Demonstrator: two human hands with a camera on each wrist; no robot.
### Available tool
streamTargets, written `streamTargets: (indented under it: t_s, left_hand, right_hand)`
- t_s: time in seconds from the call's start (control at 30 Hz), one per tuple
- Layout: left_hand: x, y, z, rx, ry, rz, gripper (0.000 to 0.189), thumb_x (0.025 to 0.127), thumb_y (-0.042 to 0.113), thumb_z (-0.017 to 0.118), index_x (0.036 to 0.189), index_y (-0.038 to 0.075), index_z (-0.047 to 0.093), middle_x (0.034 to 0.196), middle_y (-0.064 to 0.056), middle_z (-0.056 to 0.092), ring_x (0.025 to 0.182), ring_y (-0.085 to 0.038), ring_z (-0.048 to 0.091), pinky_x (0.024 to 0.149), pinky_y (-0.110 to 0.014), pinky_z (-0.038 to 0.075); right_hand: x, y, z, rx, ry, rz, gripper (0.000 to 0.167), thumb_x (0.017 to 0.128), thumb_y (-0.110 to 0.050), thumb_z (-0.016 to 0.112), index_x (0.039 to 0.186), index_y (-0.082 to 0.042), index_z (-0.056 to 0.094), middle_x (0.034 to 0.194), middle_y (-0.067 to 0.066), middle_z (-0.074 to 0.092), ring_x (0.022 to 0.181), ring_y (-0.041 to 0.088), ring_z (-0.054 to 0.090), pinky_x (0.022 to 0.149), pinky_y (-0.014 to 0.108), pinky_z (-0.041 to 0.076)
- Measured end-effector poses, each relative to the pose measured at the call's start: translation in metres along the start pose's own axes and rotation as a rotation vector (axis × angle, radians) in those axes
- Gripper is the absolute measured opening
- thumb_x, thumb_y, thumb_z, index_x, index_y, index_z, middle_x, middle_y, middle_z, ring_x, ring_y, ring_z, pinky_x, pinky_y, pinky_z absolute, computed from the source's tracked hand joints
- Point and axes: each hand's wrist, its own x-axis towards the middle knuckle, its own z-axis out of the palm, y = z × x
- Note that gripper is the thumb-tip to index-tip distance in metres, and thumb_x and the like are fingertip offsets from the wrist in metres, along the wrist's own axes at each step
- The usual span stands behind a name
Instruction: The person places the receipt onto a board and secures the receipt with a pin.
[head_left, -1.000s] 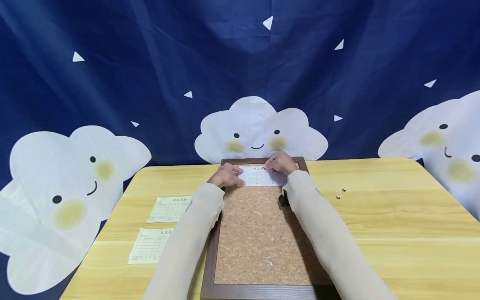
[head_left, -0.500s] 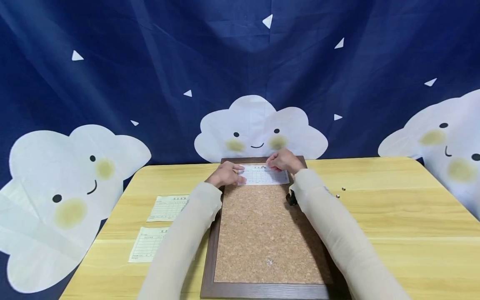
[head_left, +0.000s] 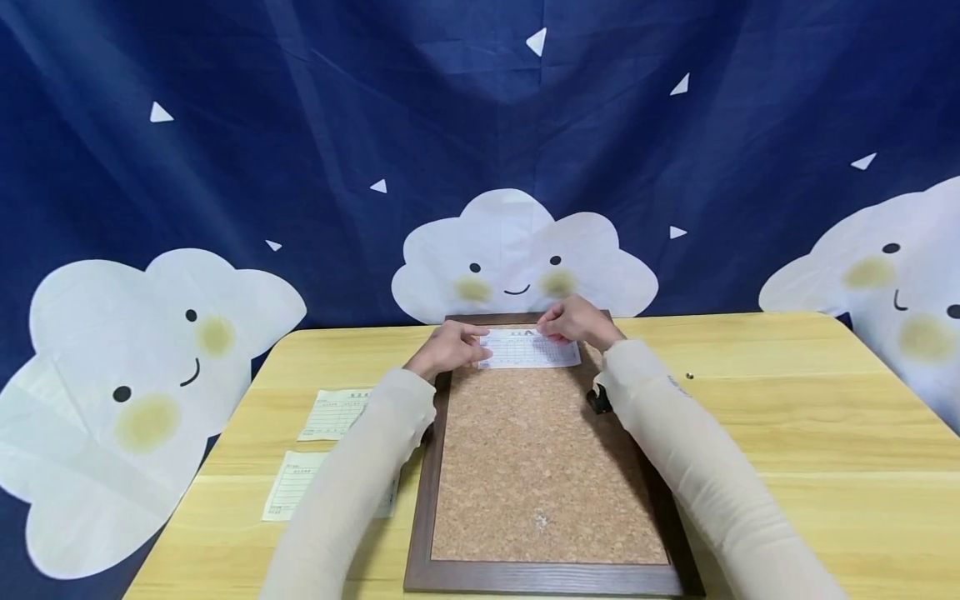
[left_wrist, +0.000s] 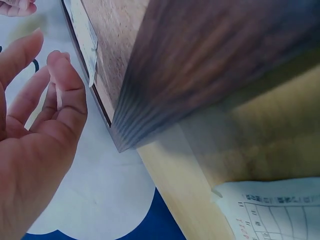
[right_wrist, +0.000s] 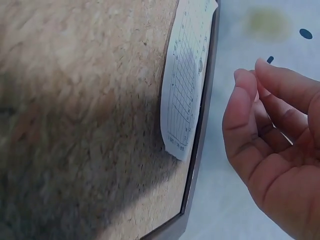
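A white printed form slip point(head_left: 517, 352) lies across the upper end of a brown-framed cork board point(head_left: 551, 467). My left hand point(head_left: 447, 346) is at the slip's left edge, thumb and fingers spread apart at its corners. Over the slip's upper right part is my right hand point(head_left: 581, 321), its thumb and index fingertips brought close together. Whether a small thing sits between them, I cannot tell. Near those fingertips, a small dark spot shows at the slip's top edge. In the right wrist view a small grey round spot point(right_wrist: 200, 66) is on the slip, and its lower corner curls up.
Two pale form slips, an upper one point(head_left: 333, 415) and a lower one point(head_left: 288, 492), lie on the wooden table point(head_left: 817, 433) at the left, partly under my left sleeve. A tiny metallic piece point(head_left: 689, 376) lies right of the board. A blue cloud-print curtain point(head_left: 480, 125) hangs behind.
My right hand has shifted slightly right along the slip, uncovering more of its top edge. One of two small metallic pieces on the table is now hidden behind the right sleeve.
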Motion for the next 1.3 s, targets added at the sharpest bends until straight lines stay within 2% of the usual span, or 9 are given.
streamTargets:
  t_s: [0.17,0.4,0.67,0.77,0.9,1.13,1.3]
  left_hand:
    - [-0.002,0.004,0.003,-0.030,0.010,0.000,0.049,0.090,0.010,0.074,0.136,0.005,0.061,0.093,-0.007,0.065,0.072,-0.022,0.065,0.066,-0.032,0.054]
    - [-0.007,0.007,0.004,-0.038,0.012,0.008,0.048,0.091,0.012,0.073,0.137,0.006,0.061,0.090,-0.006,0.067,0.076,-0.027,0.066,0.064,-0.032,0.052]
    - [-0.013,0.006,0.005,-0.005,0.027,0.043,0.045,0.091,0.014,0.073,0.135,0.007,0.063,0.091,-0.005,0.069,0.076,-0.026,0.066,0.061,-0.032,0.050]
    - [-0.016,0.004,0.003,0.020,0.037,0.063,0.045,0.091,0.015,0.072,0.135,0.007,0.064,0.093,-0.005,0.070,0.076,-0.022,0.065,0.061,-0.029,0.049]
    - [-0.018,0.001,0.000,0.034,0.046,0.085,0.045,0.092,0.015,0.071,0.135,0.006,0.063,0.096,-0.004,0.070,0.079,-0.016,0.062,0.064,-0.026,0.047]
    - [-0.022,-0.002,-0.001,-0.022,0.038,0.059,0.050,0.092,0.015,0.071,0.139,0.005,0.058,0.101,-0.005,0.072,0.084,-0.020,0.066,0.067,-0.025,0.049]
    - [-0.027,-0.003,0.000,-0.018,0.042,0.074,0.047,0.093,0.014,0.070,0.137,0.003,0.060,0.100,-0.007,0.073,0.087,-0.020,0.069,0.070,-0.027,0.052]
  right_hand:
    - [-0.006,0.001,-0.005,-0.024,0.000,-0.029,0.017,0.094,-0.005,0.066,0.105,0.008,0.071,0.074,0.005,0.067,0.069,0.011,0.059,0.073,0.034,0.055]
    - [-0.015,0.001,-0.009,0.000,-0.016,-0.038,0.017,0.095,-0.005,0.066,0.107,0.007,0.070,0.075,0.005,0.065,0.071,0.014,0.059,0.074,0.036,0.056]
    - [-0.023,0.003,-0.010,0.003,-0.028,-0.063,0.020,0.095,-0.004,0.065,0.109,0.009,0.067,0.073,0.004,0.063,0.067,0.011,0.058,0.069,0.034,0.055]
    - [-0.026,0.005,-0.010,0.004,-0.030,-0.057,0.021,0.095,-0.004,0.065,0.111,0.010,0.066,0.075,0.005,0.063,0.067,0.011,0.057,0.068,0.032,0.055]
    - [-0.031,0.008,-0.010,0.008,-0.027,-0.056,0.023,0.095,-0.004,0.066,0.112,0.010,0.067,0.076,0.005,0.064,0.069,0.011,0.058,0.069,0.032,0.056]
    - [-0.039,0.013,-0.013,0.020,-0.029,-0.087,0.025,0.094,-0.006,0.066,0.114,0.010,0.067,0.075,0.005,0.063,0.070,0.013,0.059,0.071,0.038,0.057]
    - [-0.045,0.015,-0.015,0.033,-0.039,-0.109,0.023,0.094,-0.004,0.066,0.112,0.010,0.067,0.074,0.005,0.062,0.070,0.015,0.059,0.071,0.039,0.056]
